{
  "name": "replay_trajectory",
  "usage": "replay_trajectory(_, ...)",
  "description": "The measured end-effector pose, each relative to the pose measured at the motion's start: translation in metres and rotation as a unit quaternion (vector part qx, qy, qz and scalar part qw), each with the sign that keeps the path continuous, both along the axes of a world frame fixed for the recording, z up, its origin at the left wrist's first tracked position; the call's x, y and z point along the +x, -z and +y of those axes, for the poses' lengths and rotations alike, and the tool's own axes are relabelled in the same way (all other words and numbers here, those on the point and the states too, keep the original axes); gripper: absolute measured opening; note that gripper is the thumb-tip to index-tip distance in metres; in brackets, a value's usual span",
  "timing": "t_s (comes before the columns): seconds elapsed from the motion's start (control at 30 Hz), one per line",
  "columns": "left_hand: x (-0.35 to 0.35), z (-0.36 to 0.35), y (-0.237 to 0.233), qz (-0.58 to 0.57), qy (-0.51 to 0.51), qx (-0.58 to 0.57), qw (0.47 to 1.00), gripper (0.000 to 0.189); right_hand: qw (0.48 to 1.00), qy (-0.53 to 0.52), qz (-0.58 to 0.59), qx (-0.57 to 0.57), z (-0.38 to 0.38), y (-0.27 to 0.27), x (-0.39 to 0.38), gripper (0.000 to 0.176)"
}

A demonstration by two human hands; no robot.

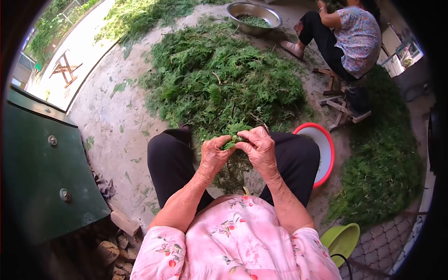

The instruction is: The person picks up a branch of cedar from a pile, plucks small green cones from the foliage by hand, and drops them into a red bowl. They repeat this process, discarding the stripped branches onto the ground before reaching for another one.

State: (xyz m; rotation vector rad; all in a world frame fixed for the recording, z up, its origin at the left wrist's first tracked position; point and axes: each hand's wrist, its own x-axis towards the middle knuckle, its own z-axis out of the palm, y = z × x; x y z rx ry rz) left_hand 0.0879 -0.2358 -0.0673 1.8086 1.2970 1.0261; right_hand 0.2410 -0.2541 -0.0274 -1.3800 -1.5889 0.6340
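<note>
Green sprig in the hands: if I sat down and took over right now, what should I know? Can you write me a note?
Left hand: fingers closed on the green sprig, over the lap.
Right hand: pinching the same sprig from the other side.
Things: big pile of green cuttings on the ground ahead; red-rimmed basin by the right knee; steel bowl beyond the pile, near another seated person.
Done: some green bits lie in the steel bowl.
Left: likely most of it, since the pile is large and a second heap lies to the right.
</note>
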Motion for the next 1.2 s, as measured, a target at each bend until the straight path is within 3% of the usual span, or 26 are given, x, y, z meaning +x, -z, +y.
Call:
replay_trajectory(0.07,0.001,-0.001,0.002,-0.01,0.001,0.023,1.0,0.026,0.998,-0.014,-0.042,0.045,-0.001,0.002,0.003,0.023)
replay_trajectory(0.2,0.002,-0.002,-0.018,-0.027,0.019,-0.102,0.994,0.024,0.999,0.015,0.029,0.006,-0.004,0.01,0.002,0.013)
replay_trajectory(0.23,0.002,-0.002,-0.019,-0.033,0.022,-0.158,0.987,0.023,0.978,0.016,0.171,-0.12,-0.005,0.008,0.004,0.01)
replay_trajectory(0.27,0.002,-0.001,-0.019,-0.032,0.021,-0.159,0.986,0.023,0.921,0.016,0.306,-0.241,-0.005,0.007,0.007,0.007)
replay_trajectory(0.3,0.002,0.0,-0.019,-0.069,0.023,-0.195,0.978,0.022,0.885,-0.002,0.38,-0.268,-0.004,0.012,0.01,0.009)
replay_trajectory(0.33,0.002,0.0,-0.019,-0.107,0.024,-0.229,0.967,0.02,0.885,-0.001,0.381,-0.267,-0.004,0.014,0.013,0.009)
replay_trajectory(0.4,0.004,0.0,-0.016,-0.088,0.019,-0.207,0.974,0.019,0.83,-0.023,0.507,-0.229,-0.003,0.014,0.016,0.015)
replay_trajectory(0.47,0.005,-0.002,-0.013,-0.069,0.012,-0.186,0.98,0.017,0.826,-0.041,0.514,-0.228,-0.002,0.004,0.017,0.018)
replay_trajectory(0.6,0.007,-0.003,-0.006,-0.037,0.02,-0.144,0.989,0.016,0.864,-0.046,0.449,-0.225,-0.004,0.004,0.016,0.027)
replay_trajectory(0.63,0.007,-0.002,-0.003,-0.021,0.03,-0.126,0.991,0.016,0.942,-0.062,0.274,-0.181,-0.003,0.003,0.016,0.031)
replay_trajectory(0.67,0.006,-0.001,0.0,-0.02,0.031,-0.126,0.991,0.016,0.985,-0.076,0.089,-0.13,-0.001,0.002,0.016,0.035)
replay_trajectory(0.8,0.004,-0.002,-0.001,0.019,0.036,-0.097,0.994,0.022,0.995,-0.078,0.022,-0.064,0.002,0.009,0.009,0.03)
replay_trajectory(0.87,0.004,-0.003,-0.005,0.021,0.039,-0.115,0.992,0.021,0.997,-0.052,0.047,-0.034,0.003,0.01,0.003,0.024)
replay_trajectory(0.97,0.005,-0.003,-0.007,-0.006,0.037,-0.11,0.993,0.021,1.0,0.013,-0.013,0.009,-0.002,0.012,-0.003,0.019)
replay_trajectory(1.03,0.005,-0.002,-0.01,-0.033,0.035,-0.185,0.982,0.02,0.985,0.087,0.139,-0.044,-0.007,0.014,-0.011,0.01)
replay_trajectory(1.07,0.005,-0.002,-0.014,-0.033,0.035,-0.185,0.982,0.02,0.986,0.087,0.139,-0.043,-0.004,0.016,-0.007,0.01)
replay_trajectory(1.13,0.003,-0.004,-0.024,-0.099,0.015,-0.262,0.96,0.017,0.895,0.106,0.41,-0.143,0.005,0.02,0.01,0.011)
replay_trajectory(1.2,0.002,-0.002,-0.014,-0.148,0.007,-0.28,0.949,0.017,0.833,0.072,0.537,-0.111,0.008,0.009,0.014,0.013)
